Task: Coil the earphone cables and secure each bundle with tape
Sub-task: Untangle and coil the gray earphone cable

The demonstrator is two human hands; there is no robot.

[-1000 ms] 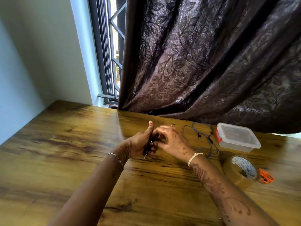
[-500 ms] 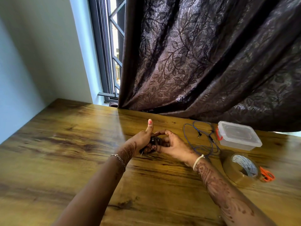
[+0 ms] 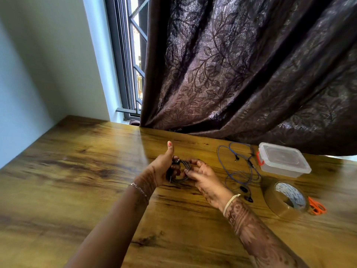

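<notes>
Head view: your left hand (image 3: 161, 170) grips the dark earphone cable (image 3: 184, 165), fingers curled round one side of the coil and the thumb sticking straight up. Your right hand (image 3: 203, 177) meets it from the other side, fingertips (image 3: 187, 171) bent in and pinching the loops. The bundle sits between both hands, over the middle of the wooden table (image 3: 77, 171) (whether it touches the wood, you cannot tell from here). Off to your right, the blue earphone cable (image 3: 251, 163) lies loose and uncoiled on the tabletop, its dark earbuds nearest you. Just beyond it stands a clear lidded container (image 3: 283, 163) with an orange clasp. Nearer you, the brown tape roll (image 3: 273, 205) lies flat, with orange-handled scissors (image 3: 316, 206) right beside it. A dark patterned curtain (image 3: 231, 74) hangs behind the table.
</notes>
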